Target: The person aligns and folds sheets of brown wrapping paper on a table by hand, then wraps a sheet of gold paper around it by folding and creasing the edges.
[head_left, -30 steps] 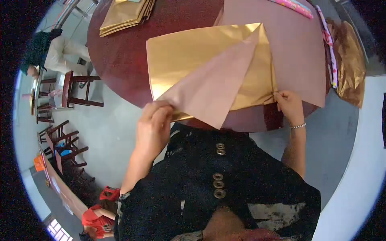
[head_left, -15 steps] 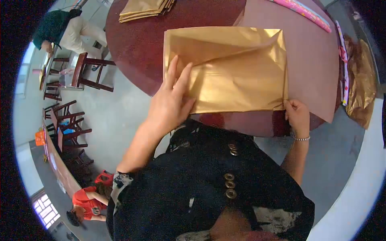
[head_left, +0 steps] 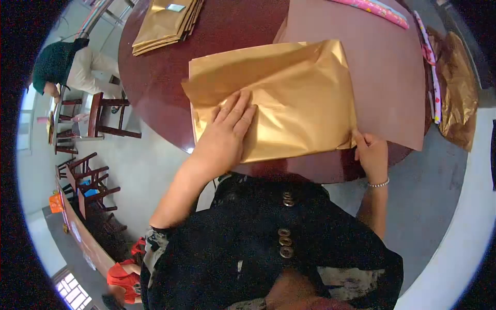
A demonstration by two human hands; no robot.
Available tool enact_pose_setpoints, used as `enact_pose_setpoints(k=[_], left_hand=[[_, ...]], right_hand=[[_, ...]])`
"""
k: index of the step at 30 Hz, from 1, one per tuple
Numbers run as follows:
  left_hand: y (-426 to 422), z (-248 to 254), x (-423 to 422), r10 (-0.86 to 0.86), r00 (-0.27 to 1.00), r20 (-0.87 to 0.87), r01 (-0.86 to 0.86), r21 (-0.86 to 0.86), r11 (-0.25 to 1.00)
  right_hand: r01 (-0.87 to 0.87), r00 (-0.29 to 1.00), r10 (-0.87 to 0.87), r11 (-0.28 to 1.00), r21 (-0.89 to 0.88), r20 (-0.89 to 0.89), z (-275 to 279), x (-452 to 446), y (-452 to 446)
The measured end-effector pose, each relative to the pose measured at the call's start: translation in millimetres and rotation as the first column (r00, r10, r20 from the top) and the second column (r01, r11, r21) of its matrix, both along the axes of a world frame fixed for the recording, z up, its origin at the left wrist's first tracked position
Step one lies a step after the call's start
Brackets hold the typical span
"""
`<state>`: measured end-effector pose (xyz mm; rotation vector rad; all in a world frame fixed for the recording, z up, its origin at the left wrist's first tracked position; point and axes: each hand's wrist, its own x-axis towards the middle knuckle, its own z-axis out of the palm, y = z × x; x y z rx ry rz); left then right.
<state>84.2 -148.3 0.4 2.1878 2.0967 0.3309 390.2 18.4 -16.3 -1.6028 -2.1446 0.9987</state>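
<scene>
A folded sheet of shiny gold wrapping paper (head_left: 299,108) lies on the dark red round table (head_left: 232,31), close to its near edge. My left hand (head_left: 225,132) rests flat on the paper's left half, fingers stretched out over the upper layer. That layer's left edge juts out a little past the layers beneath. At the near right corner, my right hand (head_left: 373,155) pinches the gold paper between thumb and fingers. A beaded bracelet (head_left: 380,183) circles the right wrist.
A stack of folded gold paper (head_left: 165,26) lies at the far left of the table. A large brownish-pink sheet (head_left: 387,88) covers the right side, with pink patterned rolls (head_left: 382,13) on top. Crumpled gold wrap (head_left: 457,88) hangs at right. Wooden stools (head_left: 116,116) and two people are at left.
My left hand has come down from lifting the upper gold layer and now presses it flat. The layer has swung over toward me. My right hand keeps hold of the corner.
</scene>
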Motion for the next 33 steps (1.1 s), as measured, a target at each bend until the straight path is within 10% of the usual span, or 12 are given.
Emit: enact_pose_setpoints(k=[2, 15, 18, 20, 23, 25, 29, 31, 33], left_hand=[[2, 9, 1, 0.072, 0.995, -0.074, -0.085, -0.184, 0.979], [2, -5, -1, 0.161, 0.972, -0.172, -0.174, -0.067, 0.982], [3, -5, -1, 0.170, 0.970, -0.171, -0.186, -0.084, 0.979], [3, -5, 0, 0.168, 0.970, -0.177, -0.185, -0.085, 0.979], [5, -2, 1, 0.173, 0.970, -0.168, -0.193, -0.107, 0.975], [6, -2, 0, 0.171, 0.973, -0.153, -0.187, -0.100, 0.977], [6, -5, -1, 0.172, 0.977, -0.129, -0.184, -0.089, 0.979], [4, -7, -2, 0.176, 0.977, -0.124, -0.186, -0.075, 0.980], [4, -9, -3, 0.181, 0.976, -0.124, -0.190, -0.062, 0.980]], right_hand=[[-0.079, 0.996, 0.074, 0.992, 0.102, 0.057, 2, -2, 0], [-0.159, 0.977, 0.196, 0.931, -0.328, 0.085, 29, -4, 17], [-0.201, 0.909, 0.249, 0.964, -0.173, 0.335, 30, -11, 33], [-0.127, 0.992, 0.118, 0.964, 0.232, 0.053, 39, -42, 34], [-0.387, 0.920, 0.369, 0.908, 0.159, 0.133, 56, -100, 26], [-0.718, 0.670, 0.686, 0.502, 0.482, 0.284, 18, -113, 33], [-0.814, 0.579, 0.539, 0.422, 0.399, 0.612, 3, -110, 96], [-0.589, 0.738, 0.256, 0.696, 0.412, 0.624, -1, -103, 116], [-0.570, 0.747, 0.231, 0.705, 0.421, 0.624, 0, -102, 113]])
